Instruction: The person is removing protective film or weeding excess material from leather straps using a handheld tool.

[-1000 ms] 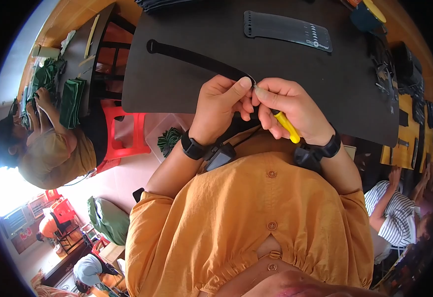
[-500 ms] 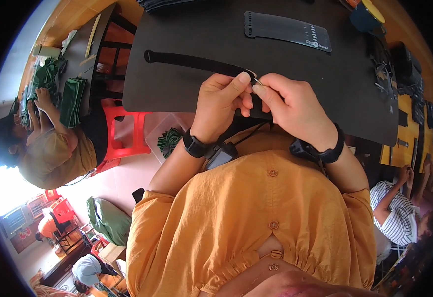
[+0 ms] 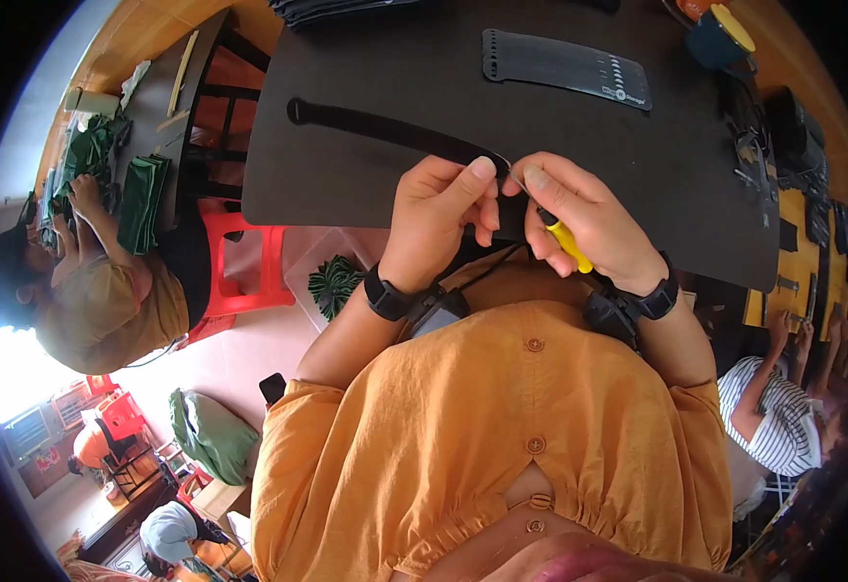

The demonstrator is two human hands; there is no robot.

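My left hand [image 3: 444, 207] pinches the near end of a long black strap [image 3: 375, 127] between thumb and fingers. The strap runs up and to the left over the dark table, where it finishes in a rounded end with a hole. Close beside it, my right hand [image 3: 579, 215] grips a small tool with a yellow handle [image 3: 568, 246] and a thin metal shaft. That shaft points toward the strap's pinched end; whether it touches the strap is hard to make out. A flat dark strip card [image 3: 568, 68] with a row of holes lies beyond my hands.
The dark table [image 3: 346, 184] spreads out before me, with a stack of black pieces [image 3: 342, 8] at its far edge. A blue mug [image 3: 721, 37] stands far right. A red stool [image 3: 249, 257] is at left, near a person handling green fabric [image 3: 143, 202].
My right hand has turned and moved slightly right, away from my left, so the tool's yellow handle now shows. My left hand still pinches the strap.
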